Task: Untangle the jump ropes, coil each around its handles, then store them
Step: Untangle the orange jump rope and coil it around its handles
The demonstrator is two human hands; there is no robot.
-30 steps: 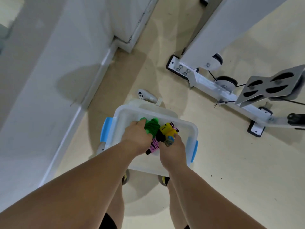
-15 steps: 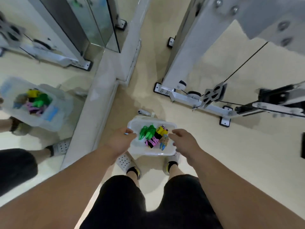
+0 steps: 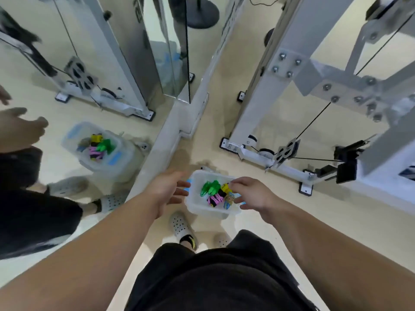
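A: Where are the jump ropes?

B: All four bundles lie in the clear plastic bin (image 3: 203, 211) on the cream floor (image 3: 292, 212), just beyond the person's grey clogs (image 3: 179, 225). The green rope (image 3: 210, 187) is at the far left and the yellow-and-black one (image 3: 225, 189) is to its right. The pink rope (image 3: 214, 199) and the blue one (image 3: 229, 198) are nearer.

A: And the hands?

B: They are apart, one on each side of the bin. The left hand (image 3: 167, 189) is spread open beside the left blue latch (image 3: 188, 184) — whether it touches, I cannot tell. The right hand (image 3: 251, 194) hangs over the right rim with its fingers loosely curved, gripping nothing.

A: What's around it?

B: A wall mirror (image 3: 56, 104) on the left reflects the bin, and a white cable machine (image 3: 267, 113) stands far right.
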